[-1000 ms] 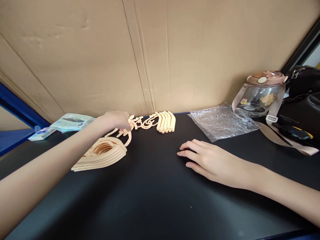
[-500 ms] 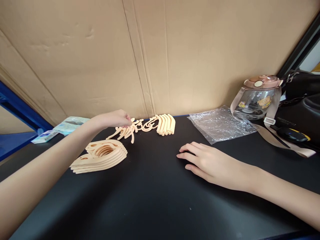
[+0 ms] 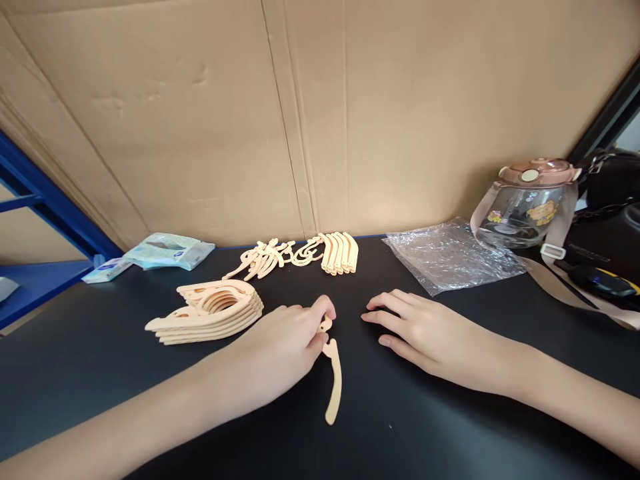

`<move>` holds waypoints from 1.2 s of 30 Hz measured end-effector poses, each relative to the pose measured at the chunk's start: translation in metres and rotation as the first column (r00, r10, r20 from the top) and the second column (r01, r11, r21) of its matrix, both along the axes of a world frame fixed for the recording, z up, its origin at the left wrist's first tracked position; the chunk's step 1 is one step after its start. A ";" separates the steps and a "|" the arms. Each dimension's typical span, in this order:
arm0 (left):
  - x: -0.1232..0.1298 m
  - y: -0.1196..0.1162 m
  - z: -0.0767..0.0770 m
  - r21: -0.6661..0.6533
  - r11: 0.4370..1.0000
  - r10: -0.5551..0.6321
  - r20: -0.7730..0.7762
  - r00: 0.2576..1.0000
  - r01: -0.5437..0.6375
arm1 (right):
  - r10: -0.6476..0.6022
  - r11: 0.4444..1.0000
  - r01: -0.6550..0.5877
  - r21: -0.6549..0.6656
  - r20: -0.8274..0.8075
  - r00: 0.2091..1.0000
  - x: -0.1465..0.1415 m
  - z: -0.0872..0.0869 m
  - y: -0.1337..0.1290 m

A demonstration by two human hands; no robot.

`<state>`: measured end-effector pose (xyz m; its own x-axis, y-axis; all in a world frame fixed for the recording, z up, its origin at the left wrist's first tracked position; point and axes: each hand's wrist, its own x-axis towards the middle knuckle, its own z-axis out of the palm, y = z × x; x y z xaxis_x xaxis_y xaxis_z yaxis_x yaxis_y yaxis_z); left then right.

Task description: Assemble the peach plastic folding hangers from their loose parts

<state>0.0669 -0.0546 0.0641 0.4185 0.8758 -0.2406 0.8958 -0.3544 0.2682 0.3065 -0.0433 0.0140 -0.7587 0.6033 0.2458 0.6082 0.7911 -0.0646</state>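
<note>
Pinching the curved piece (image 3: pixel 336 383) by its far end in our left hand (image 3: pixel 290 333), we hold its long axis toward us; our right hand (image 3: pixel 425 333) lies apart, fingers spread.

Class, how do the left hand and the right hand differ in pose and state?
The left hand grips a pale curved piece, while the right hand holds nothing visible. The left hand's fingers curl inward; the right hand's extend loosely. The left hand is nearer the pale stack, the right hand nearer the clear plastic. Both are bare.
</note>
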 end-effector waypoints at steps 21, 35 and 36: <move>-0.035 0.129 0.033 0.176 0.953 0.301 -0.511 0.805 -0.244 | -0.001 1.000 0.001 0.006 0.006 1.000 0.000 0.000 0.001; -0.055 0.149 0.032 0.077 0.945 0.321 -0.396 0.860 -0.317 | -0.003 1.000 0.003 -0.005 0.034 0.999 0.001 0.000 0.001; -0.057 0.151 0.032 0.054 0.945 0.319 -0.373 0.871 -0.323 | -0.003 1.000 0.003 -0.007 0.038 0.999 0.001 0.000 0.001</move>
<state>0.0102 0.0959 0.0963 -0.0072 0.9433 -0.3318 0.9941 -0.0292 -0.1046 0.3079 -0.0425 0.0144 -0.7658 0.6069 0.2128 0.6124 0.7891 -0.0467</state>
